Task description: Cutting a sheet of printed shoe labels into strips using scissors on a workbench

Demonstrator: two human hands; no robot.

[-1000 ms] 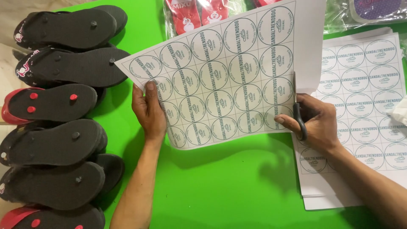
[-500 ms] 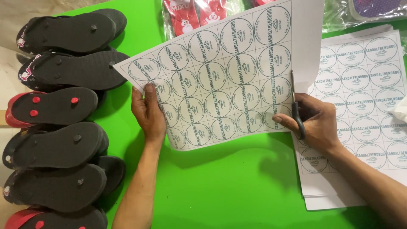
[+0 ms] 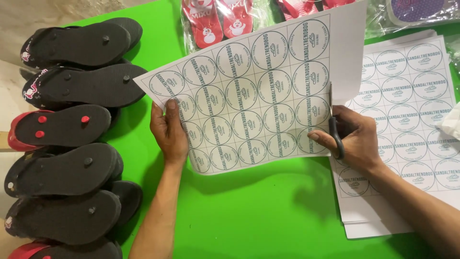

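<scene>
Sheet: we hold a white paper sheet printed with a grid of round teal-outlined labels (image 3: 249, 96), lifted off the bright green tabletop (image 3: 258, 216) and tilted, its upper right corner highest.
Left hand: our left hand (image 3: 168, 134) is closed on the sheet's lower left edge, thumb lying on the printed face, fingers behind the paper.
Right hand: our right hand (image 3: 352, 139) is at the sheet's lower right edge, fingers curled through the dark handles of a pair of scissors with slim metal blades (image 3: 334, 124).
Scissors: the blades point up along the sheet's right edge; we cannot tell whether they are already in the paper.
Stack: to the right of the sheet, a stack of the same white label sheets (image 3: 412, 110) lies flat on the tabletop, partly under our right wrist.
Sandals: to the left of the sheet, black rubber flip-flops lying sole-up, some with red straps and plugs (image 3: 72, 129), sit in an overlapping column.
Packets: above the sheet, red sandals with cartoon prints in clear plastic bags (image 3: 220, 21) lie at the far edge of the tabletop.
</scene>
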